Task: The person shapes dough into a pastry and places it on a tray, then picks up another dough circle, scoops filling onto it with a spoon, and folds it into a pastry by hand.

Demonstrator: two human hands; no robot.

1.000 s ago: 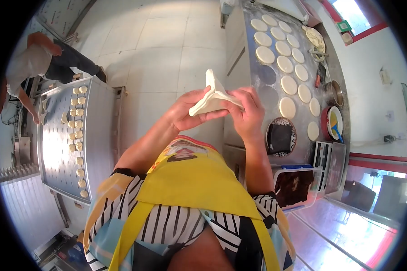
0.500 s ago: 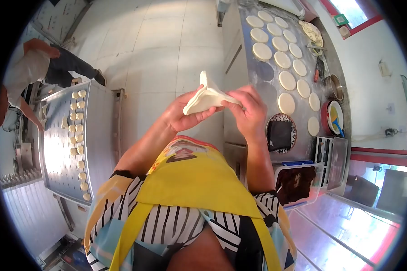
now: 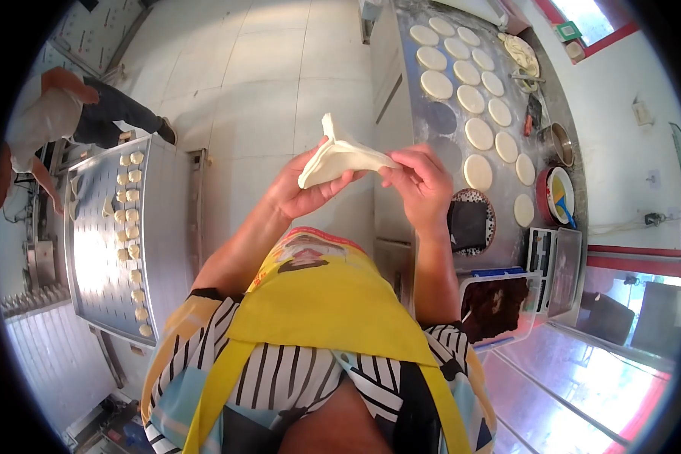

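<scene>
A pale piece of dough (image 3: 339, 159), folded into a three-cornered shape, is held in the air between my hands, in front of the yellow apron (image 3: 325, 295). My left hand (image 3: 299, 189) cups it from below and from the side, with the thumb against its upper edge. At the right corner, the thumb and fingers of my right hand (image 3: 418, 181) pinch the dough tip. What lies inside the folds is hidden. On the counter to the right are several flat dough rounds (image 3: 478, 172), laid out in rows.
The steel counter (image 3: 511, 204) holds a round tray with a dark square (image 3: 469, 225), a bowl with a brush (image 3: 560, 198), a metal pot (image 3: 556, 144) and a tub of dark brown filling (image 3: 495, 306). Leftward, a perforated tray (image 3: 98, 250) bears small dough pieces; a person (image 3: 53, 113) stands beside it.
The dough and my left hand have shifted slightly left. My right hand has moved a little right, drawing the pinched corner out longer. The other person's hand has moved back from the tray.
</scene>
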